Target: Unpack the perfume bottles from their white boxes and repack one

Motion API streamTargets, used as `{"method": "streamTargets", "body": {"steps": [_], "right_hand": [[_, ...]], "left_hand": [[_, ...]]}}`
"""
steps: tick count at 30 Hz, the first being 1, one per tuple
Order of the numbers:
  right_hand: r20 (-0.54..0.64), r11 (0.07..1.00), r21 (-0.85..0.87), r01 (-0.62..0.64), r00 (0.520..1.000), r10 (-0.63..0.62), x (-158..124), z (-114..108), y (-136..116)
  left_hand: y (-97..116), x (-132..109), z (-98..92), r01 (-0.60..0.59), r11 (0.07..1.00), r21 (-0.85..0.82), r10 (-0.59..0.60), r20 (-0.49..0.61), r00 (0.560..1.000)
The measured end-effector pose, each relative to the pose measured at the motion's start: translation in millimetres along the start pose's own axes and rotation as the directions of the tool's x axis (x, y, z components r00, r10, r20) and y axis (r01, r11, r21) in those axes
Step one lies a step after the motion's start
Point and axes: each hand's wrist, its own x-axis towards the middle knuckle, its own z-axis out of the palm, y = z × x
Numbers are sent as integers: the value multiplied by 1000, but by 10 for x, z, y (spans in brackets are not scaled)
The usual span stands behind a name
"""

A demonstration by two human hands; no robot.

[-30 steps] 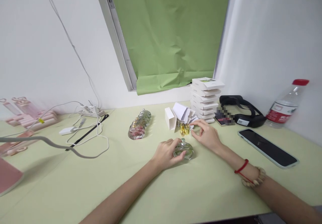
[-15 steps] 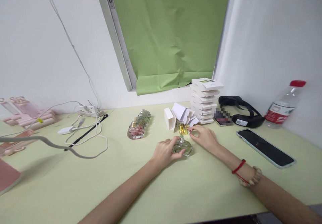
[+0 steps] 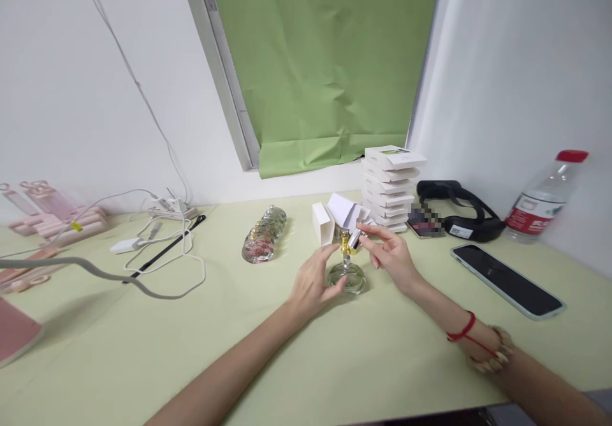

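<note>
A round clear glass perfume bottle [image 3: 347,279] with greenish liquid stands on the pale green table [image 3: 306,356], its neck pointing up. My left hand [image 3: 313,282] cups the bottle's left side, thumb and fingers curled around it. My right hand [image 3: 389,254] pinches a small silver cap [image 3: 354,239] between thumb and fingers, just above and to the right of the bottle's neck. A few small gold caps [image 3: 344,242] sit right behind the bottle.
Behind the hands stand a small white box [image 3: 323,224], folded white cards [image 3: 347,212] and a stack of white boxes [image 3: 391,186]. A row of glass bottles [image 3: 264,236] lies to the left, cables [image 3: 165,247] farther left. A phone [image 3: 507,280], black strap [image 3: 459,212] and water bottle [image 3: 540,199] are at right.
My right hand has lifted from the pile of caps with a silver cap and brought it over the bottle's neck. My left hand has shifted from on top of the bottle to its side.
</note>
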Motion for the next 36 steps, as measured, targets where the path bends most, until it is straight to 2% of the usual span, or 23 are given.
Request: {"method": "streamTargets", "body": {"steps": [2, 3, 6, 9, 13, 20, 26, 28, 36], "right_hand": [[-59, 999, 32, 5, 998, -3, 11, -3, 8], [-75, 999, 43, 4, 997, -1, 15, -4, 16], [-64, 998, 58, -16, 998, 20, 18, 2, 51], [-39, 998, 57, -28, 999, 30, 8, 12, 74], [-65, 997, 66, -25, 997, 29, 1, 15, 71], [-76, 997, 74, 36, 997, -30, -14, 22, 50], [38, 984, -62, 165, 986, -163, -89, 34, 51], [44, 979, -79, 188, 982, -185, -101, 42, 51], [59, 994, -41, 99, 994, -97, -105, 54, 53]], "left_hand": [[12, -1, -17, -88, 996, -4, 87, -90, 992], [23, -3, -24, -132, 991, 11, 132, -97, 986], [65, -11, -36, -196, 979, 63, 197, -11, 980], [86, -13, -32, -200, 976, 84, 194, 68, 979], [75, -9, -33, -199, 976, 84, 188, 116, 975], [90, 10, -63, -190, 980, 64, 180, 139, 974], [74, 21, -52, -222, 974, 36, 216, 123, 969], [63, 12, -38, -221, 975, 27, 215, 133, 967], [59, 1, -24, -201, 979, 21, 194, 190, 962]]}}
